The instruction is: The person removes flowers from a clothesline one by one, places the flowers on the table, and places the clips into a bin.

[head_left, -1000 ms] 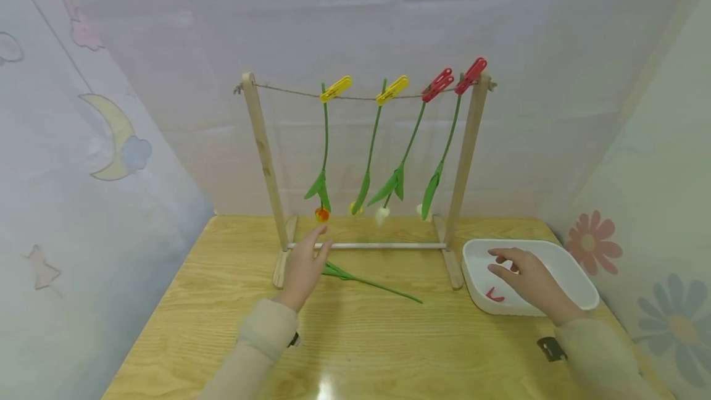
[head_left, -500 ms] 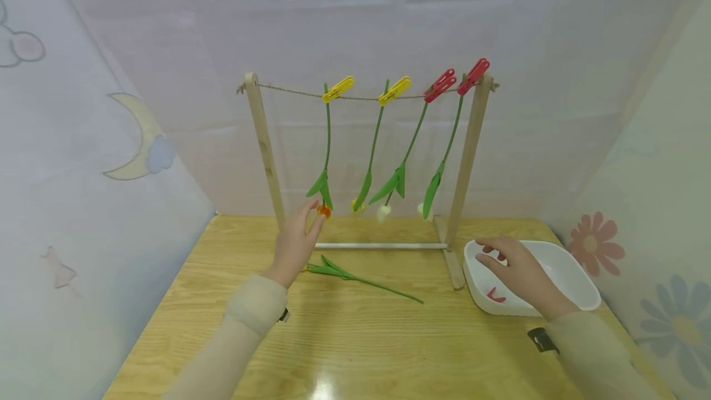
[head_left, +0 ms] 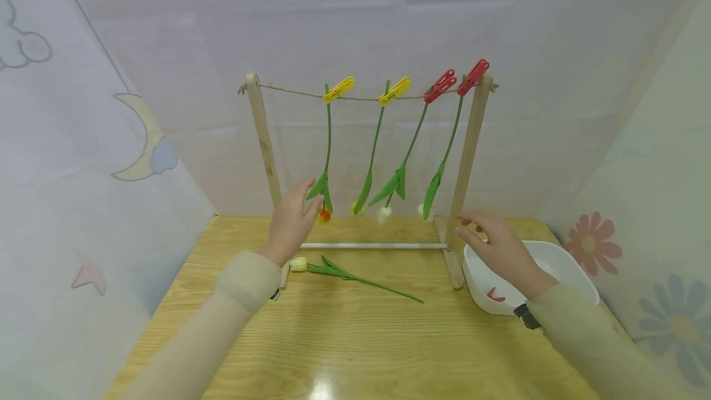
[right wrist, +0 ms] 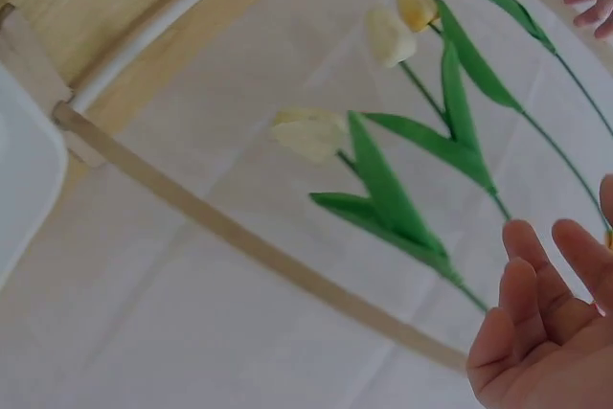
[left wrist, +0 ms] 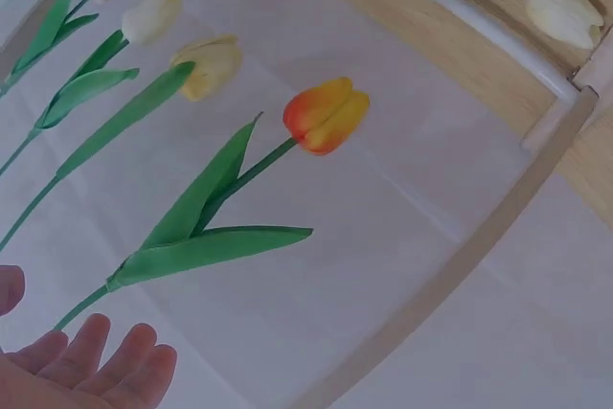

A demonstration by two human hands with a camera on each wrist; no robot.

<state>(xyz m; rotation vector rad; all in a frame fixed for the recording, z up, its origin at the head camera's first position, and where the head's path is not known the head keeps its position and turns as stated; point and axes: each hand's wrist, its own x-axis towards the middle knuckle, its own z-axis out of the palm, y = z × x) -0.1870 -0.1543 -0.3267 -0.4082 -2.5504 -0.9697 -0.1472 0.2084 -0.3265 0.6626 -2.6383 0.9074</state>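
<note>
My left hand [head_left: 291,221] is raised beside the orange-and-yellow tulip [left wrist: 326,114], which hangs head-down from a rope by a yellow clothespin [head_left: 339,89]. Its fingers are spread and hold nothing; in the left wrist view they are near the stem. In front of the rack's right post, my right hand [head_left: 502,255] is loosely bent and holds nothing. A yellow tulip [left wrist: 208,66] hangs under the second yellow clothespin [head_left: 395,91]. Two white tulips [right wrist: 391,37] hang under red clothespins [head_left: 440,86]. Another cream tulip [head_left: 299,264] lies on the table below the rack.
The wooden rack [head_left: 469,153] stands at the back of the table [head_left: 361,344], with a white bar [head_left: 378,245] low across it. To the right, a white tray [head_left: 583,283] contains a red clothespin [head_left: 495,295]. Curtain-like walls surround the table.
My left hand has risen, passing in front of the orange tulip's head to beside its leaves. My right hand has moved left and up from over the tray. The hanging tulips stay clipped.
</note>
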